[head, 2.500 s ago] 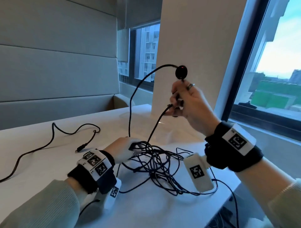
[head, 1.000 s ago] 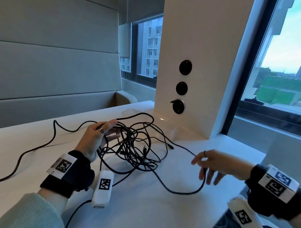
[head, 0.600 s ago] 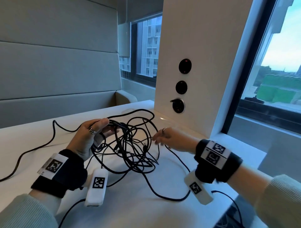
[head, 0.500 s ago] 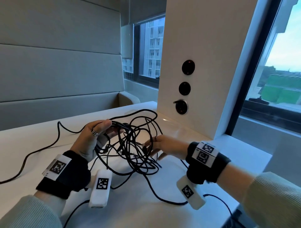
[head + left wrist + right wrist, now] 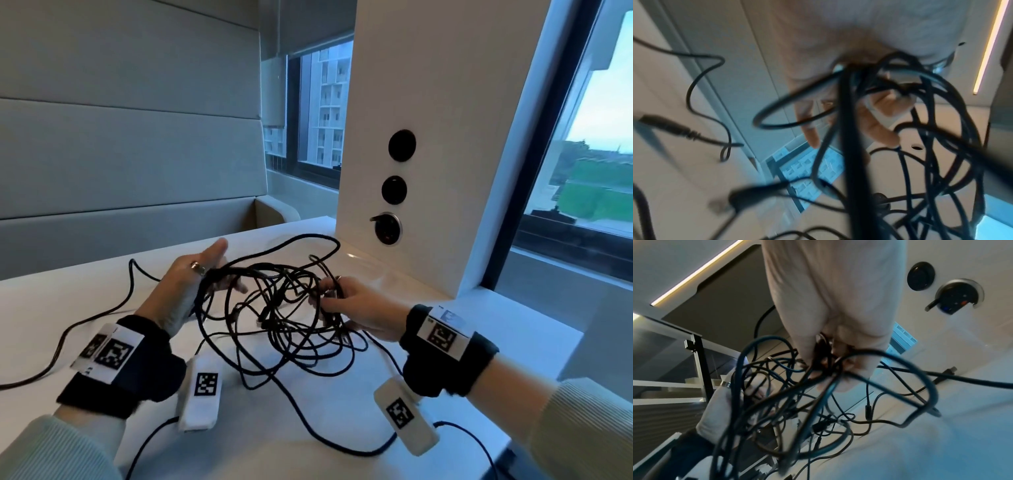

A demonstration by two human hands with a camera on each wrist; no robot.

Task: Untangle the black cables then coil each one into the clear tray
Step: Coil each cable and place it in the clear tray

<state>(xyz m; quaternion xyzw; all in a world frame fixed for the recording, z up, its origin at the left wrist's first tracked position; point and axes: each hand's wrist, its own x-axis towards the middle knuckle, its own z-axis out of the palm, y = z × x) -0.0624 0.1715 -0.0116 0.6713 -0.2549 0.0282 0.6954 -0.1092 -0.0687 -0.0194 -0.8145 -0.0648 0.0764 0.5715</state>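
Observation:
A tangle of black cables point(image 5: 281, 308) hangs between my hands over the white table point(image 5: 308, 411), with its lower loops lying on the tabletop. My left hand point(image 5: 226, 270) holds the left side raised, strands hooked between thumb and fingers and the index finger pointing up. My right hand point(image 5: 329, 298) pinches several strands on the right side. In the left wrist view the cables point(image 5: 920, 129) loop over my fingers point(image 5: 877, 120). In the right wrist view my fingers point(image 5: 838, 345) close on the bundle point(image 5: 787, 402). A faint glossy outline point(image 5: 356, 260) by the pillar base may be the clear tray.
A white pillar point(image 5: 445, 102) with three round sockets point(image 5: 394, 190) stands right behind the tangle. One long cable point(image 5: 102, 311) trails left across the table to the edge of view. The table's right edge point(image 5: 568, 339) runs under the window. A padded wall lies behind.
My right hand left the loose strand at the right of the table, came in to the tangle and took hold of its right side. My left hand kept the tangle raised.

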